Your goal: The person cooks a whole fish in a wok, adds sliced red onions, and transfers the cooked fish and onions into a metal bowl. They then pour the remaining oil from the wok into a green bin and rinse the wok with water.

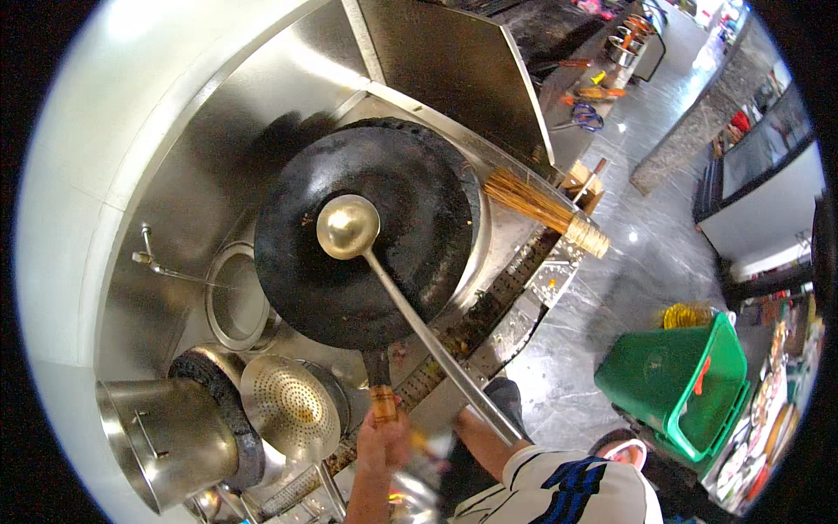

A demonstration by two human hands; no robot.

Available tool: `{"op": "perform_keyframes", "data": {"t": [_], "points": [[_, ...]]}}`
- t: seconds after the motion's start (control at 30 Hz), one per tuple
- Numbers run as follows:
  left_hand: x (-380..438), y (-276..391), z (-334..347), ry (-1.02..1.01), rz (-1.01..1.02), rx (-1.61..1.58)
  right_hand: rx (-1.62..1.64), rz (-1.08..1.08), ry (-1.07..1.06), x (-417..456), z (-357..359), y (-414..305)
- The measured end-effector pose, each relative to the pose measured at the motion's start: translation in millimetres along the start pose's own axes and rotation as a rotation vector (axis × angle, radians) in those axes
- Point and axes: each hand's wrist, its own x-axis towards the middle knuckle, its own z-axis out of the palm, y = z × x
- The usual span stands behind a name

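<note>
My left hand (383,442) grips the wooden-ended handle of a black wok (406,262), which sits over a round stove opening. A metal ladle (347,226) has its round bowl over the wok, and its long handle runs down right across my right forearm. That forearm comes out of a white sleeve with dark stripes; my right hand cannot be made out beside the ladle handle, so its grip is unclear. Left of my left hand is a perforated metal skimmer (291,406). A bamboo wok brush (546,209) lies right of the wok.
A metal pot (173,439) stands lower left, below a round metal container (239,298) and a wall tap (147,255). A perforated drain channel (504,288) runs along the stove's front. Scissors (586,118) lie upper right. On the floor side is a green bin (655,373).
</note>
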Motion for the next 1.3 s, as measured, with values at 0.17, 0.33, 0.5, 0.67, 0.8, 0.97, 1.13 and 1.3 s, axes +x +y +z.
{"op": "perform_keyframes", "data": {"t": [0.17, 0.33, 0.5, 0.67, 0.8, 0.97, 1.13, 1.3], "points": [[2.5, 7.9, 5.7, -0.076, 0.006, 0.003, 0.123, 0.024, 0.039, 0.7, 3.7, -12.2], [4.9, 17.0, 3.1, -0.164, 0.012, -0.113, 0.352, -0.048, 0.064, -27.6, -11.8, 23.8], [33.8, 25.0, 3.1, -0.218, -0.009, -0.149, 1.23, -0.333, -0.261, -106.3, -108.1, 80.1], [38.7, 31.5, 12.4, -0.185, 0.011, -0.192, 1.62, -0.671, -0.463, -250.2, -267.0, -27.8], [35.9, 35.1, 32.3, -0.158, 0.041, -0.034, 1.787, -0.682, -0.513, -219.2, -297.1, -85.9], [73.1, 55.7, -9.8, -0.187, -0.125, 0.018, 1.918, -0.464, -0.593, -168.5, -303.7, -163.3], [86.1, 59.6, -5.7, -0.198, -0.139, 0.269, 0.471, -0.536, 0.357, -179.3, -261.8, -156.9], [137.6, 76.4, -29.0, -0.093, -0.305, 0.381, 0.186, -0.403, 0.731, -262.0, -218.6, -119.9]]}}
